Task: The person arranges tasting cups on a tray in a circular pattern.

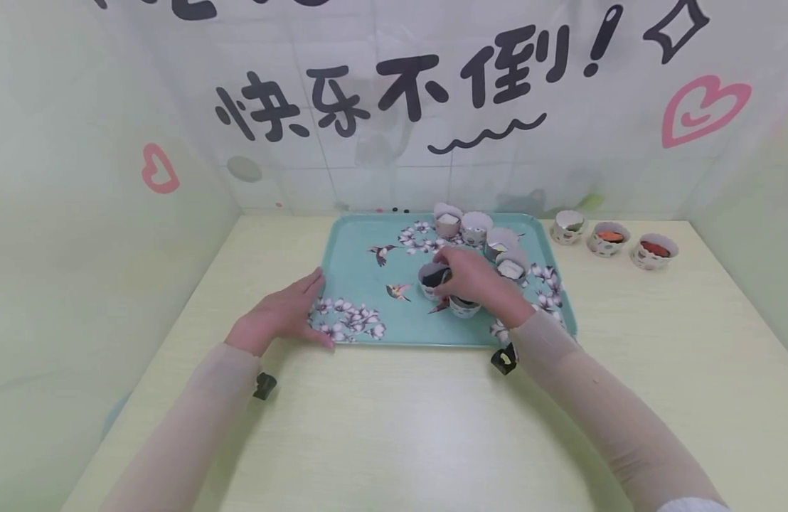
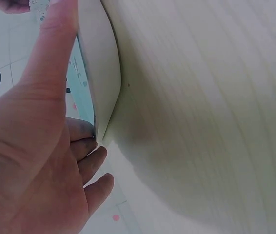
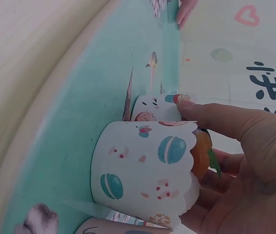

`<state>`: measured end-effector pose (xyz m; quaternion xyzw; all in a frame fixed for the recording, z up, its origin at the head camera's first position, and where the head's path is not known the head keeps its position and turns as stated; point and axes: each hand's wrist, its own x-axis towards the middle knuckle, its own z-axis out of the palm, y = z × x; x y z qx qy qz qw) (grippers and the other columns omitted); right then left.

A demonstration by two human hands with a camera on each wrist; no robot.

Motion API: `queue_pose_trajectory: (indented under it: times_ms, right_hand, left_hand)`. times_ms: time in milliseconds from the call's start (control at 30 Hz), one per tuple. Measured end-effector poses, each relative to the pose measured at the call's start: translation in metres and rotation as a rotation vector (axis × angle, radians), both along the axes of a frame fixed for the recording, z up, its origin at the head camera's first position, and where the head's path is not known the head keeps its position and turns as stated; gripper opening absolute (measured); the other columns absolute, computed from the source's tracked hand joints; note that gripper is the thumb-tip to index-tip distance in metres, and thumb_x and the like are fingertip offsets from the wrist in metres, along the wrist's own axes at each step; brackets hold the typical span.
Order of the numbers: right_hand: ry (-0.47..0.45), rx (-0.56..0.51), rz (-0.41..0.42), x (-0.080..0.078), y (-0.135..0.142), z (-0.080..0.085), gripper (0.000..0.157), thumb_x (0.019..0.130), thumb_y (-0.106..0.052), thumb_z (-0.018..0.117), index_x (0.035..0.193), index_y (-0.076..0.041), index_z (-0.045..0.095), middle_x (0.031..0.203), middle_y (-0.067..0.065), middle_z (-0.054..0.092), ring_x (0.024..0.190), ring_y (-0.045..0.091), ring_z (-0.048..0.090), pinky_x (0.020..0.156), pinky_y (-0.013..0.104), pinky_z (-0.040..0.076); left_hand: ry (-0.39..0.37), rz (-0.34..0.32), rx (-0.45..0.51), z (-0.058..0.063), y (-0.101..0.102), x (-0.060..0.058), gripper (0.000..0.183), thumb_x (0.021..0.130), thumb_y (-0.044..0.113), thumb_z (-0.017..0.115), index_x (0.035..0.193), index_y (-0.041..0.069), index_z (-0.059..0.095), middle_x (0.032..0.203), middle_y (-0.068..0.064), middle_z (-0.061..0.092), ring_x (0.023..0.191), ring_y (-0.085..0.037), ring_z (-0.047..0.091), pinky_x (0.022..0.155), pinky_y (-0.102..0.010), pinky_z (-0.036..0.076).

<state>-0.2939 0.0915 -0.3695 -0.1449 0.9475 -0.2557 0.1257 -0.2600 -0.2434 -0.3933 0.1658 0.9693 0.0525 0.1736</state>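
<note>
Cup [image 1: 426, 287] is pinched by right hand [image 1: 474, 275], the nearer; tray [image 1: 400, 345] corner, left of cup, is braced by outspread left hand [image 1: 285, 313].

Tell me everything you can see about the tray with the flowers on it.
The tray is a turquoise, plastic-looking rectangle with rounded corners, a raised rim and a pale outer side. White-and-purple blossoms and small birds are printed on it. It lies flat on the light table. Paper cups stand on its middle and right side. The left hand touches its rim around the near left corner; the right sleeve hides part of its near right side.
</note>
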Motion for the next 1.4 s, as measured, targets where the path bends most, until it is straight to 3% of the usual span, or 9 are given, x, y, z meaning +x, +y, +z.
queue_pose_trajectory:
  times_ms: [267, 867, 1167, 1400]
  right_hand:
    - [-0.022, 0.003, 0.016, 0.006, 0.0, 0.001, 0.059, 0.085, -0.023, 0.079, 0.137, -0.008, 0.053, 0.135, 0.012, 0.061, 0.121, 0.027, 0.059, 0.103, 0.043, 0.053]
    - [0.028, 0.068, 0.044, 0.014, 0.0, 0.001, 0.061, 0.085, -0.038, 0.079, 0.135, -0.012, 0.056, 0.127, 0.008, 0.065, 0.109, 0.024, 0.063, 0.09, 0.04, 0.057]
    - [0.013, 0.028, 0.04, 0.02, 0.005, 0.007, 0.062, 0.086, -0.042, 0.077, 0.136, -0.012, 0.054, 0.13, 0.009, 0.064, 0.116, 0.026, 0.063, 0.099, 0.044, 0.055]
    - [0.039, 0.042, 0.045, 0.02, 0.015, 0.011, 0.062, 0.088, -0.04, 0.075, 0.138, -0.009, 0.054, 0.128, 0.012, 0.066, 0.115, 0.029, 0.064, 0.096, 0.046, 0.055]
  left_hand:
    - [0.004, -0.01, -0.012, -0.002, -0.001, -0.001, 0.143, 0.059, 0.076, 0.077, 0.159, 0.001, 0.008, 0.168, -0.02, 0.002, 0.154, -0.042, 0.013, 0.121, -0.058, 0.029]
    - [0.009, -0.013, -0.017, -0.001, -0.001, -0.001, 0.142, 0.06, 0.077, 0.076, 0.159, 0.001, 0.009, 0.168, -0.02, 0.002, 0.154, -0.042, 0.013, 0.121, -0.058, 0.029]
    - [0.006, -0.013, -0.023, 0.0, 0.0, -0.001, 0.142, 0.06, 0.076, 0.077, 0.159, 0.001, 0.009, 0.168, -0.02, 0.002, 0.153, -0.043, 0.013, 0.121, -0.058, 0.029]
    - [0.008, -0.02, -0.02, 0.001, 0.0, -0.002, 0.142, 0.06, 0.076, 0.077, 0.159, 0.0, 0.009, 0.168, -0.021, 0.002, 0.153, -0.043, 0.014, 0.121, -0.058, 0.029]
